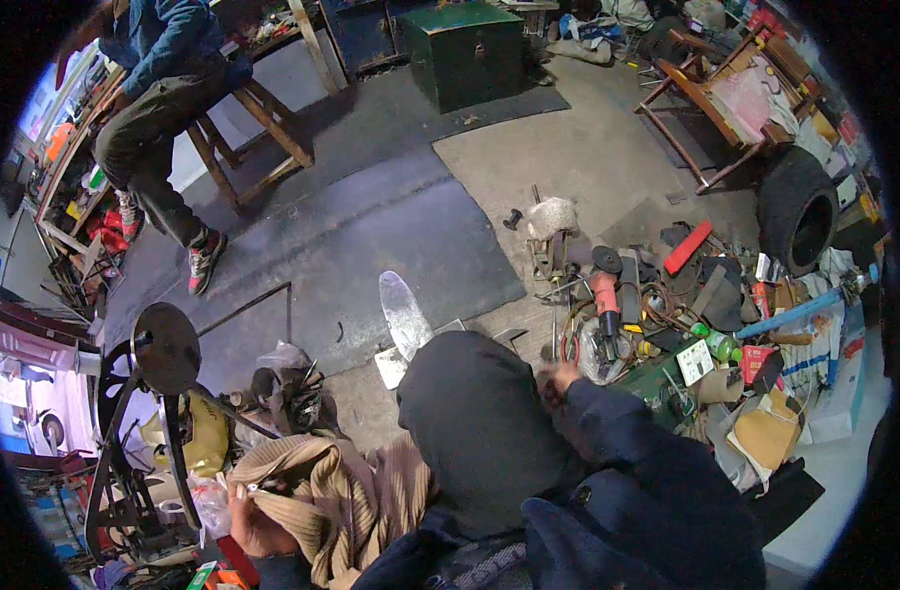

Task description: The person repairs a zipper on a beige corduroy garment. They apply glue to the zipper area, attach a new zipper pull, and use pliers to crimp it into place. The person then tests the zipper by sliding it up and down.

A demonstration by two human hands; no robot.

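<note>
Near the middle, my right hand [562, 376] reaches out from a navy sleeve beside a dark, rounded cloth-covered shape [480, 423]. Its fingers look curled; the dark shape partly hides them, and I cannot make out what they hold. At the lower left my left hand [255, 526] is closed on the edge of a beige ribbed knit cloth [317, 492]. Just beyond the dark shape stands a pale, shiny oval piece [404, 313], next to a small white plate [389, 368]. A red angle grinder [605, 295] lies on the floor beyond my right hand.
Tools and scraps crowd the right, with a tyre [799, 211] and a wooden chair [720, 93] behind. A metal stand with a round disc [167, 347] rises at left. Another person [160, 108] sits on a wooden stool [263, 147]; a green chest [465, 59] stands far off.
</note>
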